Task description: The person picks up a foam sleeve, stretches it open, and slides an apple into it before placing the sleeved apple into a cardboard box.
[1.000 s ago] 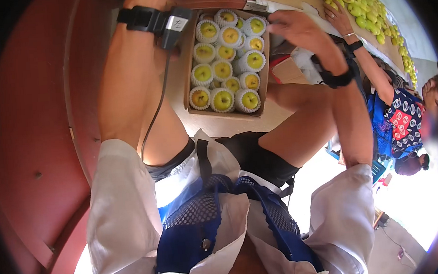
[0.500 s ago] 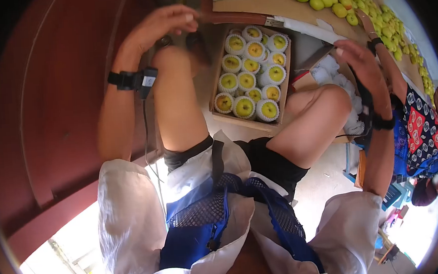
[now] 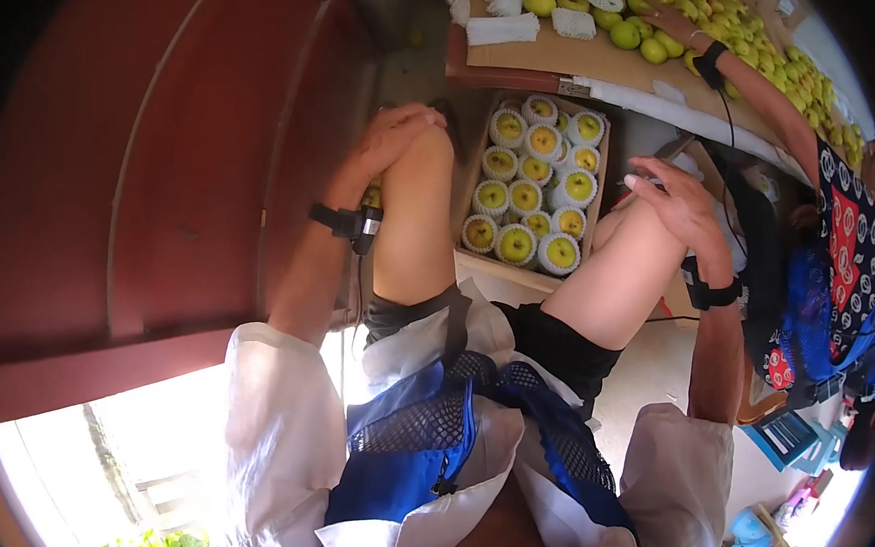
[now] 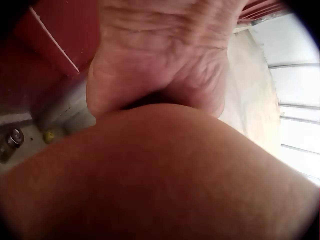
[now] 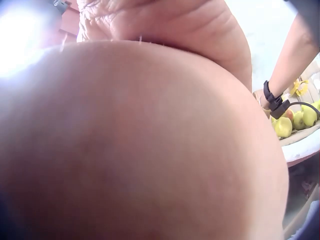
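Observation:
In the head view both hands lie on the person's knees. The left hand (image 3: 396, 139) rests on the left knee (image 3: 421, 174), its fingers laid over the top. Over the right knee (image 3: 645, 231) rests the right hand (image 3: 681, 198), fingers extended and somewhat spread, holding nothing. Between the legs stands a cardboard box (image 3: 505, 270) of yellow-green fruit (image 3: 526, 197) in white foam nets, apart from both hands. The left wrist view shows the heel of the left hand (image 4: 162, 55) against skin; the right wrist view shows the right hand (image 5: 175, 25) likewise, fingertips hidden in both.
A table edge (image 3: 597, 88) runs behind the box, bearing loose fruit (image 3: 702, 17) and white foam nets (image 3: 503, 30). Another person's arm (image 3: 767, 93) reaches over it from the right. A dark red panel (image 3: 182, 189) stands at the left.
Both hands have come down from beside the box, where they were raised, onto the knees. The head view has shifted, so the box appears farther right and lower. The fruit looks unchanged.

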A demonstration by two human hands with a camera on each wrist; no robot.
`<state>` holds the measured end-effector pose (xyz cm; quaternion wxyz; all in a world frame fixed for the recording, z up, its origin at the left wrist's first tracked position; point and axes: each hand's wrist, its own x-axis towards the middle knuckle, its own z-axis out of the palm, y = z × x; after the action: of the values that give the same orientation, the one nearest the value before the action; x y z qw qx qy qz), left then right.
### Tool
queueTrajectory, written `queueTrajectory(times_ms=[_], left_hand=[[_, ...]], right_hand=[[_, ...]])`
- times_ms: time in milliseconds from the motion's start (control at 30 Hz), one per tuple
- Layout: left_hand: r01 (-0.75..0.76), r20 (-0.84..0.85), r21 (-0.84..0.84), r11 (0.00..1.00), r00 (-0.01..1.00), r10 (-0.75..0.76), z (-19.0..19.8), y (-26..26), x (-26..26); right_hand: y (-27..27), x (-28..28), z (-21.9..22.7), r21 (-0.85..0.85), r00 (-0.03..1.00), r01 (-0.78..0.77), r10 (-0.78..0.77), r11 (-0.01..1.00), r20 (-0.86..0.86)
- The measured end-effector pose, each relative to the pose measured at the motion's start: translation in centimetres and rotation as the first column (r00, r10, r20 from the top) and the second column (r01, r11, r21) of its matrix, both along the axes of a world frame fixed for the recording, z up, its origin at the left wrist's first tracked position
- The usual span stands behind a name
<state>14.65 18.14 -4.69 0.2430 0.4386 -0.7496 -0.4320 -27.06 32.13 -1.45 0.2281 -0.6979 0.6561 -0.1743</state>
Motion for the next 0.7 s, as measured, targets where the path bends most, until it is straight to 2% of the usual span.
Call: queueTrajectory(times_ms=[67, 167, 367, 533, 700], left_hand=[[-0.020, 0.042, -0.025, 0.999, 0.999, 0.021, 0.5, 0.7, -0.1], [-0.060, 0.000, -0.032, 0.998, 0.998, 0.060, 0.8, 1.4, 0.1], [-0.049, 0.045, 0.047, 0.998, 0.998, 0.047, 3.8, 2.6, -0.9], [-0.042, 0.093, 0.054, 0.998, 0.995, 0.037, 3.1, 1.2, -0.1], [-0.001, 0.024, 0.110, 0.994, 1.000, -0.002, 1.0, -0.4, 2.4]], right_hand=[[0.2, -0.3, -0.3, -0.008, 1.000, 0.007, -0.007, 1.000, -0.009], [0.0, -0.7, -1.3, -0.049, 1.000, 0.012, -0.012, 0.999, 0.002], [0.4, -0.6, -2.0, -0.142, 1.000, 0.019, -0.021, 0.990, -0.011], [0.2, 0.3, -0.9, -0.071, 0.998, 0.056, -0.055, 0.996, 0.023], [-0.4, 1.1, -1.1, -0.133, 0.997, 0.034, -0.025, 0.991, 0.072]])
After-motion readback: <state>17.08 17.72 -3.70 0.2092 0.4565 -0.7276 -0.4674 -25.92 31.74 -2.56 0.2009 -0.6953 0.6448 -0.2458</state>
